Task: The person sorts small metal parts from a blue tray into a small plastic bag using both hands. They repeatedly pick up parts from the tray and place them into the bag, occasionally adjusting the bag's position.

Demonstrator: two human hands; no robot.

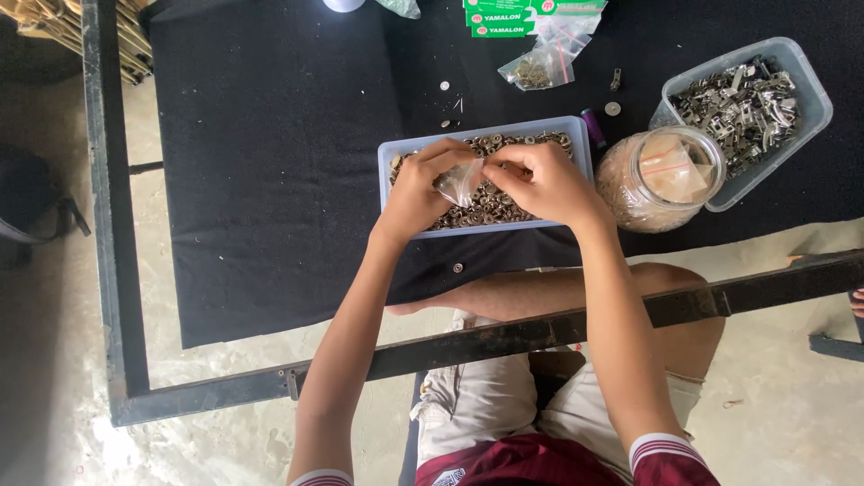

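1. My left hand [416, 189] and right hand [540, 183] meet over the pale blue tray [389, 158] in the middle of the tabletop [270, 162], and both pinch one small clear plastic bag [459, 182].
2. The bag is thin, see-through and crumpled, with a dull shine; it hangs between my fingertips just above the tray's load, its mouth turned toward my right hand. I cannot tell what, if anything, is inside.
3. My left grip is clenched on the bag's left edge; my right grip holds its right edge between thumb and fingers.
4. The tray is heaped with small round brass-coloured metal rings [490, 209].
5. Just right of the tray stands a clear round jar [630, 193] holding paper packets.
6. Farther right sits a clear tub [805, 90] of silvery metal parts.
7. Beyond the tray lies another small filled bag [538, 67], near green boxes [513, 16].
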